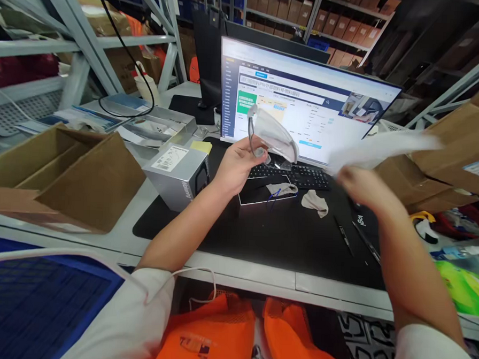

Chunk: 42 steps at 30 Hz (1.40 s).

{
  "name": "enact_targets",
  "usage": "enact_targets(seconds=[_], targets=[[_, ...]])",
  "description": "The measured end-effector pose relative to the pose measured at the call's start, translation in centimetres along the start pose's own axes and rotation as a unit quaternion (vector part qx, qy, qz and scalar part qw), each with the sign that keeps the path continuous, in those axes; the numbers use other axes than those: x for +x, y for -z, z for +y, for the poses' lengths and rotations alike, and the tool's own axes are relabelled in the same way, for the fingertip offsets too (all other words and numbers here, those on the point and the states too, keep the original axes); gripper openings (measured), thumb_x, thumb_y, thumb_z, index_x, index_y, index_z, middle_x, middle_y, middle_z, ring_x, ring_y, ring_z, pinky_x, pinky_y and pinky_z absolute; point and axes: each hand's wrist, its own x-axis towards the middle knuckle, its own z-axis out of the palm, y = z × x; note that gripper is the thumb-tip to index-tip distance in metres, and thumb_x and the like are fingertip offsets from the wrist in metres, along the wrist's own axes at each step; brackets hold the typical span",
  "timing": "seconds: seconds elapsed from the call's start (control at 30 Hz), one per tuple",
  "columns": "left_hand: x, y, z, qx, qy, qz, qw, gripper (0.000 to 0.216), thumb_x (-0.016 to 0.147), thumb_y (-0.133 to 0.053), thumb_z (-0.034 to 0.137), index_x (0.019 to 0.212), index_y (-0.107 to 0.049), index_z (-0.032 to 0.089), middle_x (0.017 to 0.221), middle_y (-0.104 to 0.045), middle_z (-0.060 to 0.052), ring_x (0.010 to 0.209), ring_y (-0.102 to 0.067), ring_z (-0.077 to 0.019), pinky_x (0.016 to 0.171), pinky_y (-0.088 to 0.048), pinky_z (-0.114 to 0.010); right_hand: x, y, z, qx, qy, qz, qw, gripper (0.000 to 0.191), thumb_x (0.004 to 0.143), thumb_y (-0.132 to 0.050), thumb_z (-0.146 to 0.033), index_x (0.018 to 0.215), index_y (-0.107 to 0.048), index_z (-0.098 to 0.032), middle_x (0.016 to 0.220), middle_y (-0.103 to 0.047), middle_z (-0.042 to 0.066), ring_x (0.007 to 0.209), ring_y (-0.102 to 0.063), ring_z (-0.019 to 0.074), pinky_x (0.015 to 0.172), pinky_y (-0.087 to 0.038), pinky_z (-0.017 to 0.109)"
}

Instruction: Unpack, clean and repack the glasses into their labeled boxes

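Above the keyboard (307,177), my left hand (238,166) pinches a clear, curved plastic piece (276,133) with a rounded rim, held up before the monitor. My right hand (359,186), smeared by motion, is closed on a blurred white sheet (381,149); whether it is paper or film I cannot make out. Under my left hand lies a flat dark box (258,192) with a white edge. A crumpled pale grey scrap (282,189) with a blue tie rests on it. Another pale scrap (315,203) lies to its right on the black desk mat (276,240).
The lit monitor (307,108) stands behind the keyboard. A silver-grey box (179,176) and an open cardboard box (90,188) are at left. Pens (344,236) and a mouse lie toward the right. Cardboard boxes (458,137) and a green packet (462,287) sit at far right.
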Motion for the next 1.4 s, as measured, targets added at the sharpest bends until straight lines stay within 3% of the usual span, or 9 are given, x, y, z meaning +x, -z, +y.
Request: enact_targets(seconds=[0.1,0.2,0.47,0.67,0.87,0.97,1.2,1.3,1.4], targets=[[-0.6,-0.6,-0.5,0.015,0.019,-0.017,1.000,0.047,0.058,-0.098,0.050,0.088,-0.075,0.024,0.094,-0.075,-0.002,0.104,-0.071,-0.0280,0.098,-0.055,-0.045,-0.3,-3.5,-1.4,-0.055,-0.040,-0.078,0.995,0.022,0.080,-0.070,-0.033,0.063,-0.061,-0.022,0.060,-0.062,0.001,0.058,-0.052,0.0167,0.062,-0.039,0.033],[-1.4,-1.3,-1.1,-0.003,0.035,-0.048,0.998,0.041,0.062,-0.097,0.046,0.089,-0.076,0.023,0.096,-0.076,-0.002,0.103,-0.072,-0.0251,0.102,-0.053,-0.042,-0.5,-4.6,-4.2,0.029,-0.033,-0.124,0.991,0.025,0.085,-0.059,-0.042,0.074,-0.062,-0.020,0.073,-0.066,0.003,0.069,-0.057,0.0173,0.067,-0.040,0.031],[-2.5,-2.1,-1.4,-0.021,0.039,-0.057,0.997,0.045,0.071,-0.091,0.050,0.101,-0.071,0.024,0.108,-0.075,-0.004,0.112,-0.069,-0.0247,0.103,-0.052,-0.040,-0.7,-5.3,-10.9,0.253,-0.050,-0.045,0.965,0.029,0.079,-0.061,-0.040,0.061,-0.049,-0.021,0.056,-0.042,-0.003,0.053,-0.031,0.0104,0.052,-0.024,0.028],[-2.3,-1.4,-1.1,0.021,-0.060,0.030,0.998,0.047,0.069,-0.092,0.052,0.100,-0.069,0.026,0.096,-0.071,-0.002,0.095,-0.067,-0.0187,0.094,-0.055,-0.034,-0.8,-6.8,-11.0,0.391,-0.047,-0.073,0.916,0.034,0.086,-0.063,-0.040,0.061,-0.050,-0.021,0.052,-0.038,-0.004,0.048,-0.025,0.0093,0.050,-0.016,0.028],[-2.5,-2.1,0.8,-0.031,-0.017,0.043,0.998,0.046,0.069,-0.090,0.053,0.097,-0.066,0.025,0.096,-0.071,-0.002,0.095,-0.070,-0.0207,0.092,-0.057,-0.036,-0.9,-8.8,-10.4,0.416,0.020,-0.072,0.906,0.032,0.094,-0.065,-0.041,0.070,-0.062,-0.020,0.066,-0.059,0.000,0.065,-0.053,0.0135,0.065,-0.040,0.027],[-2.4,-1.9,1.4,-0.020,0.003,0.033,0.999,0.044,0.068,-0.089,0.051,0.093,-0.063,0.025,0.094,-0.072,-0.002,0.094,-0.071,-0.0217,0.090,-0.058,-0.036,-1.0,-9.0,-10.4,0.414,0.027,-0.081,0.906,0.033,0.096,-0.065,-0.044,0.073,-0.063,-0.020,0.069,-0.061,0.000,0.068,-0.055,0.0144,0.069,-0.043,0.028],[-2.2,-1.1,1.4,0.003,0.015,-0.037,0.999,0.046,0.067,-0.093,0.045,0.101,-0.069,0.024,0.119,-0.074,-0.007,0.118,-0.069,-0.0321,0.102,-0.056,-0.044,-1.2,-8.8,-11.2,0.384,0.051,-0.067,0.920,0.034,0.098,-0.061,-0.045,0.075,-0.062,-0.020,0.072,-0.064,0.001,0.070,-0.057,0.0148,0.070,-0.044,0.028],[-2.3,-1.2,1.1,-0.021,0.049,-0.053,0.997,0.048,0.067,-0.095,0.040,0.105,-0.071,0.024,0.125,-0.073,-0.008,0.118,-0.070,-0.0321,0.100,-0.056,-0.045,-1.2,-8.9,-11.5,0.379,0.064,-0.035,0.923,0.035,0.098,-0.061,-0.046,0.075,-0.061,-0.020,0.071,-0.064,0.001,0.070,-0.057,0.0147,0.071,-0.046,0.028],[-2.2,-1.1,0.9,0.001,0.023,-0.059,0.998,0.045,0.069,-0.095,0.036,0.106,-0.073,0.023,0.125,-0.073,-0.009,0.120,-0.069,-0.0312,0.102,-0.056,-0.045,-1.2,-9.0,-11.6,0.389,0.078,-0.008,0.918,0.034,0.099,-0.060,-0.045,0.075,-0.062,-0.020,0.071,-0.063,0.001,0.070,-0.057,0.0144,0.070,-0.046,0.027]])
